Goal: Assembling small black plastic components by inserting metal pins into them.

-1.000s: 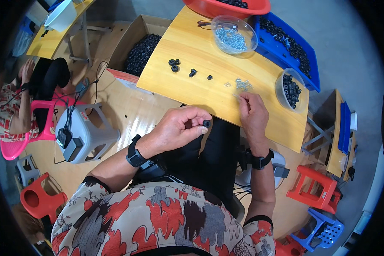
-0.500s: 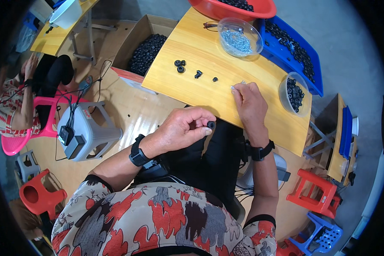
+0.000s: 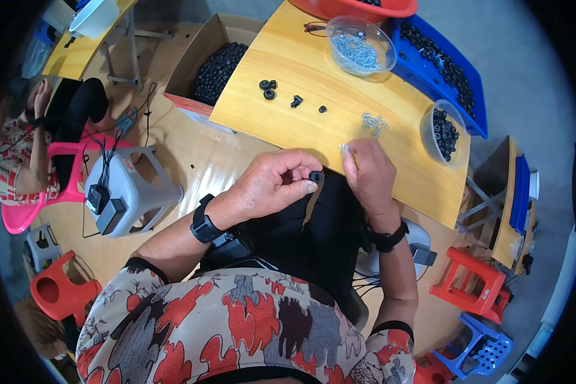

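Observation:
My left hand (image 3: pixel 272 181) is closed in a pinch round a small round black part (image 3: pixel 315 176) with a hole in its end, just off the table's near edge. To its right, my right hand (image 3: pixel 370 171) is closed too, thumb and forefinger holding a tiny silvery piece (image 3: pixel 344 148), likely a screw. Beyond that hand, a loose scatter of small silvery pieces (image 3: pixel 374 123) lies on the yellow wooden table (image 3: pixel 281 137). Farther left on the tabletop are several loose black parts (image 3: pixel 269 94), a black piece (image 3: pixel 296 101) and a single small black part (image 3: pixel 322 109).
At the back stand a clear bowl (image 3: pixel 386 48) of silvery pieces, glasses (image 3: pixel 315 27), a red basin (image 3: pixel 339 9) and a blue tray (image 3: pixel 422 89). A clear bowl (image 3: pixel 456 115) of black parts sits right; a cardboard box (image 3: pixel 214 33) of them stands left. Another person (image 3: pixel 35 153) sits far left.
My right hand has drawn back from the scattered silvery pieces toward my left hand, a silvery piece in its fingertips. The left hand keeps its grip on the black part, nearly still.

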The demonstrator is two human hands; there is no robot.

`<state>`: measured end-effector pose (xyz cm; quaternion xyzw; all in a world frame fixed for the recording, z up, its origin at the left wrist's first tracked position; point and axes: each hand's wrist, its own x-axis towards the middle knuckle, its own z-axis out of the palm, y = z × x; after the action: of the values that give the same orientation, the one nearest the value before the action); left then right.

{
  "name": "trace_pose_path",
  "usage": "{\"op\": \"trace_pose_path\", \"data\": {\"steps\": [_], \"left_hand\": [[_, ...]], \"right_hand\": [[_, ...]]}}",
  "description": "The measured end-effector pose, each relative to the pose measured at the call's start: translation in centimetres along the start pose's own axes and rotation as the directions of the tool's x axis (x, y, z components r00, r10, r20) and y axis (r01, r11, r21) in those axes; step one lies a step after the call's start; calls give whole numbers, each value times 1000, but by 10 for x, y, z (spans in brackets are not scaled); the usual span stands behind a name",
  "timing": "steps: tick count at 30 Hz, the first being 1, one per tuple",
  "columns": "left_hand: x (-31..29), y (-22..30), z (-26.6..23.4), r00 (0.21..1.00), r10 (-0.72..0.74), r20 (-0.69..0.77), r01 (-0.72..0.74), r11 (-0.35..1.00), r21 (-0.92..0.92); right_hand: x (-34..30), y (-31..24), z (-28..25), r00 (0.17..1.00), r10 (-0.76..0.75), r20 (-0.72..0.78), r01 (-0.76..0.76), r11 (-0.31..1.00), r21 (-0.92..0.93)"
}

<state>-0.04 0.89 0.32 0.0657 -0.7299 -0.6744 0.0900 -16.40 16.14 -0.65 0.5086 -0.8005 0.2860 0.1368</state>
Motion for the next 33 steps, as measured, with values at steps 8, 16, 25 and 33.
{"op": "trace_pose_path", "data": {"steps": [8,16,25,33], "left_hand": [[-1,-2,2,998,-42,-44,36,991,-127],[-2,-4,2,997,-65,-46,58,987,-152],[-1,-2,3,998,-55,-32,50,988,-145],[-1,-3,2,998,-45,-37,41,992,-123]], "right_hand": [[-4,-3,2,905,405,129,-407,740,536],[6,-10,-5,928,352,121,-369,827,424],[8,5,-6,993,109,51,-112,992,66],[4,23,-20,970,241,-37,-232,960,158]]}}
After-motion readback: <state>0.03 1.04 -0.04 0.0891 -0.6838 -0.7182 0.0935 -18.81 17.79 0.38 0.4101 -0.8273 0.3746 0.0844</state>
